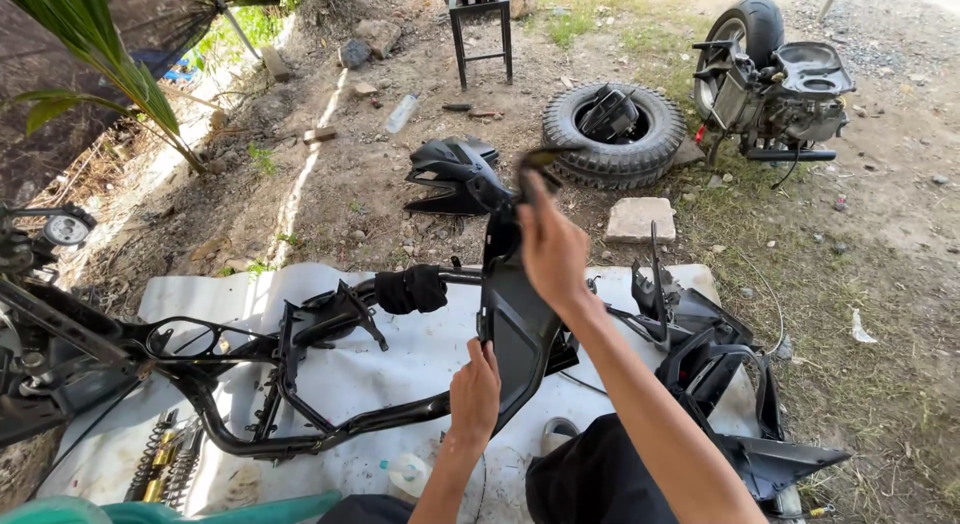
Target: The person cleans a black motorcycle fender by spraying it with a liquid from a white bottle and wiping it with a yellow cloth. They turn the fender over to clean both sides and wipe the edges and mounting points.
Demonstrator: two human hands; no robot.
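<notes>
Head view, black scooter body panel (512, 319) held upright at centre, left hand (474, 392) pinching its lower edge at 6 o'clock, right hand (552, 246) gripping its top at 12 o'clock, bare scooter frame (300, 384) lying on white sheet (420, 359) at 9 o'clock, tyre (613, 134) at 1 o'clock.

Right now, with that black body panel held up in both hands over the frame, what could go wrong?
1. The black panel is held only at its ends: right hand at the top, left hand at the lower edge. It could twist or slip.
2. If it drops, it may strike the bare scooter frame directly below.
3. Loose black fairing pieces crowd the right side and could be knocked when the panel swings.
</notes>
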